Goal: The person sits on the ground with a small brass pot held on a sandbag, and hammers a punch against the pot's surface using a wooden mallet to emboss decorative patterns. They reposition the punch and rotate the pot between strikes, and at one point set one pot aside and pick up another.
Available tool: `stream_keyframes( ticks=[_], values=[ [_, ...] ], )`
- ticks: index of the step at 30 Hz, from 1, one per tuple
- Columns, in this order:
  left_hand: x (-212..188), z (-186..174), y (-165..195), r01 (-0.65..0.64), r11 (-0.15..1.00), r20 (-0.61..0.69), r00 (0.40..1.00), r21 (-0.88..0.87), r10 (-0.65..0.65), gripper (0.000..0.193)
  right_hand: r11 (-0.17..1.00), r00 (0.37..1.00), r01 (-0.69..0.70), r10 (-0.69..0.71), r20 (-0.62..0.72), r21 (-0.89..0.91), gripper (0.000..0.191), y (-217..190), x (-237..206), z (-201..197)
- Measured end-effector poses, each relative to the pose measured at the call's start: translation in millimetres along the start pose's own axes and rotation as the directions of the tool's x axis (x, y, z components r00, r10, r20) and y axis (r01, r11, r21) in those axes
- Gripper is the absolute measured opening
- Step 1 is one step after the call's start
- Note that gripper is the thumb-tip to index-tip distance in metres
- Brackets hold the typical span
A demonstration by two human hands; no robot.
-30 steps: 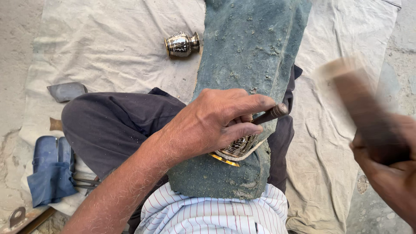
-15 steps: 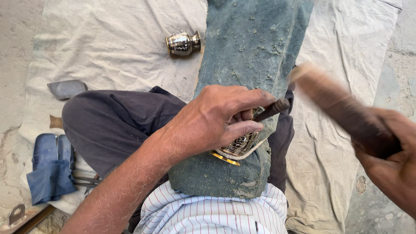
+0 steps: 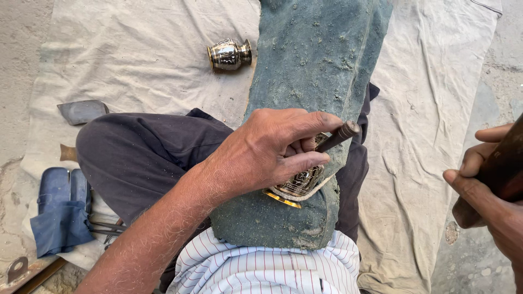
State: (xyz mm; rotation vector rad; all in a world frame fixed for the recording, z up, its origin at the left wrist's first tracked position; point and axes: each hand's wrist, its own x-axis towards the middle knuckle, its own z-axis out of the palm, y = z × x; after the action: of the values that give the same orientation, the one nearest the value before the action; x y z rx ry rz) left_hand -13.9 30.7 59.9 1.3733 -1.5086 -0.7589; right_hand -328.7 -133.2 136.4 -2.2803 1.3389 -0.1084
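On the dusty green cloth (image 3: 316, 60) draped over the lap, the left hand (image 3: 272, 149) grips a dark punch (image 3: 338, 136) against an engraved brass piece (image 3: 299, 182), while the right hand (image 3: 490, 190) clenches a wooden mallet (image 3: 504, 163) well apart at right.

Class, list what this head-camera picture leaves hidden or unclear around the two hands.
- Engraved metal piece: mostly covered by the left hand.
- Punch tip: hidden behind the fingers.
- Wooden mallet in the right hand: cut off by the right edge.
- Tools: under the blue cloth.
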Motion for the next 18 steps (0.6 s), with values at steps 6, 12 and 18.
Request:
stream_keyframes(
  ticks=[6,12,18],
  values=[
    [-4.5,-3.5,3.9,-0.108,0.993,-0.027,0.994,0.045,0.11,0.048,0.994,0.998,0.039,-0.034,0.057,-0.106,0.046,3.0,2.1,-4.2],
    [-2.0,-1.5,1.4,-0.066,0.998,-0.021,0.998,0.013,0.067,0.048,0.943,0.998,-0.042,0.055,0.031,-0.331,0.041,-17.0,0.6,0.1],
    [-4.5,-0.3,1.6,-0.053,0.998,-0.017,0.998,0.041,0.054,0.047,0.932,0.984,0.163,-0.129,0.122,-0.324,0.047,-51.5,6.0,-5.7]
  ],
)
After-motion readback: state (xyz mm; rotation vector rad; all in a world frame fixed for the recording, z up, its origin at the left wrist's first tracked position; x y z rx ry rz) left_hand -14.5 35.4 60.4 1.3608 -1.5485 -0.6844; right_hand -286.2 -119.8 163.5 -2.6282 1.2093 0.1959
